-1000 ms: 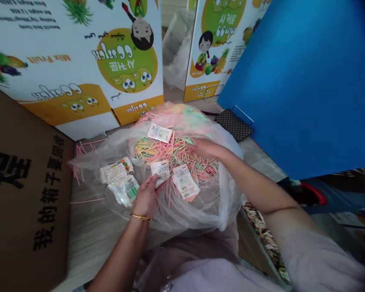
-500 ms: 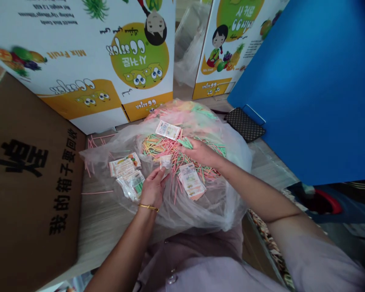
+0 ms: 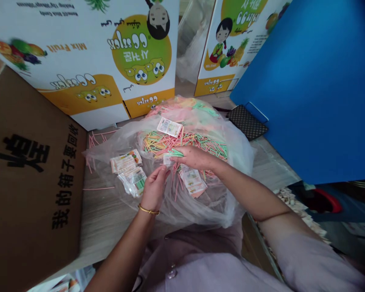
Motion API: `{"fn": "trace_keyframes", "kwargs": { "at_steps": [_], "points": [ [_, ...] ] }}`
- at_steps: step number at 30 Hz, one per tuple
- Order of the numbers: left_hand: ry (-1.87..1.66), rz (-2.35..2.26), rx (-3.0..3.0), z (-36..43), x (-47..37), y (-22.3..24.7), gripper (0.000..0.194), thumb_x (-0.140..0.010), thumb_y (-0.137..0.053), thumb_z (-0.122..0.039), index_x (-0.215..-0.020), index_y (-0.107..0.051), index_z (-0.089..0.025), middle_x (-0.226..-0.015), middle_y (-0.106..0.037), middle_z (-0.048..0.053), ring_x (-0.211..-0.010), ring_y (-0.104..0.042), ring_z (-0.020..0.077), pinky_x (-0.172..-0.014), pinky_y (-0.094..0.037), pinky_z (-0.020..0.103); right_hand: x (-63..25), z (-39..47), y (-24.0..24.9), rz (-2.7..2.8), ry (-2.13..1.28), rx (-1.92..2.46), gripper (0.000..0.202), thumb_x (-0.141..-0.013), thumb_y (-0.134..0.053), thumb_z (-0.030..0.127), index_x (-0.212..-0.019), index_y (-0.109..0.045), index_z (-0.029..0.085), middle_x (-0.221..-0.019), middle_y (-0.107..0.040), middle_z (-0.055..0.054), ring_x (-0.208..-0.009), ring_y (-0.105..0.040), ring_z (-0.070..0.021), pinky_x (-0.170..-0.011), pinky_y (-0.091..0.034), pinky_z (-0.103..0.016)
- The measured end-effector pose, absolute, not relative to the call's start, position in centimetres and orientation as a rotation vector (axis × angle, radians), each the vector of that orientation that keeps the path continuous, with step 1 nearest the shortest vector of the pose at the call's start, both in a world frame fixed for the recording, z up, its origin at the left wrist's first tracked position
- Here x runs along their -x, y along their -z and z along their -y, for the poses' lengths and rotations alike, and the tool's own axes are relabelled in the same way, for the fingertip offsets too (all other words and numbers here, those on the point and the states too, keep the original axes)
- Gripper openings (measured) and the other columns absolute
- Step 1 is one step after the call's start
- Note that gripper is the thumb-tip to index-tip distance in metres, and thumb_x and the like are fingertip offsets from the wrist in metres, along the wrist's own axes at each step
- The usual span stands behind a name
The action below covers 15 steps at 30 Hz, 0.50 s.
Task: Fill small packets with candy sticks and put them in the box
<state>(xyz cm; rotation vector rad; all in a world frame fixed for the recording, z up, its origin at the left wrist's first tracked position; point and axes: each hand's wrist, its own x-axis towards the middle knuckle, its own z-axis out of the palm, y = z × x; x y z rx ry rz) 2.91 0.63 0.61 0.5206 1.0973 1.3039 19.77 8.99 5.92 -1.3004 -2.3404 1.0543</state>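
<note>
My left hand is closed on the lower edge of a small printed packet. Right at that packet's upper end, my right hand pinches a few green candy sticks; whether their tips are inside it I cannot tell. Beneath both hands lies a heap of pink, yellow and green candy sticks in a large clear plastic bag. A stack of flat packets rests partly under my right wrist. One packet lies on the far side of the heap, and a pile of packets lies left.
White printed cartons stand behind the bag, and a brown box stands at the left. To the right are a blue panel and a dark checked pouch. Loose pink sticks lie on the table.
My right hand has moved left and nearer to me with the green sticks, from above the heap to the packet. My left hand keeps holding the packet in nearly the same place.
</note>
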Motion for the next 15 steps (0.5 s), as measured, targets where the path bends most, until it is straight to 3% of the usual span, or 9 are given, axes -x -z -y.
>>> {"fn": "trace_keyframes", "kwargs": {
  "at_steps": [4,8,11,15],
  "points": [
    [-1.270,-1.135,-0.628,-0.7,-2.4,-0.5,0.035,-0.067,-0.089,-0.047,-0.088,-0.080,-0.021,-0.094,-0.079,0.003,-0.096,-0.071,0.0209,-0.101,-0.051,0.038,-20.0,-9.1,-5.9,2.297,-1.119,1.240,0.028,-0.099,-0.062,0.037,-0.117,-0.074,0.019,-0.119,-0.075,-0.007,-0.108,-0.069,-0.0230,-0.093,-0.048,-0.031],
    [-1.193,-1.167,-0.924,-0.7,-1.7,0.1,0.036,-0.083,-0.075,-0.050,-0.106,-0.080,-0.023,-0.106,-0.079,0.003,-0.102,-0.069,0.0209,-0.098,-0.050,0.032,-19.9,-8.6,-5.7,2.305,-1.073,1.242,0.034,-0.100,-0.062,0.041,-0.125,-0.073,0.022,-0.123,-0.075,-0.005,-0.111,-0.069,-0.0231,-0.093,-0.048,-0.030],
    [-1.133,-1.254,-1.009,-0.9,-1.4,0.7,0.032,-0.085,-0.073,-0.051,-0.096,-0.080,-0.022,-0.090,-0.077,0.001,-0.090,-0.068,0.0190,-0.089,-0.051,0.029,-19.8,-8.1,-5.7,2.362,-1.023,1.254,0.037,-0.100,-0.062,0.039,-0.133,-0.069,0.025,-0.126,-0.074,-0.004,-0.113,-0.070,-0.0226,-0.093,-0.048,-0.029],
    [-1.221,-1.260,-0.856,-1.2,-1.7,1.1,0.028,-0.073,-0.083,-0.048,-0.083,-0.078,-0.022,-0.080,-0.074,-0.002,-0.081,-0.064,0.0159,-0.084,-0.049,0.027,-19.5,-7.7,-5.7,2.447,-0.921,1.278,0.040,-0.098,-0.064,0.038,-0.137,-0.066,0.029,-0.129,-0.073,-0.004,-0.116,-0.069,-0.0245,-0.092,-0.049,-0.030]
  ]
}}
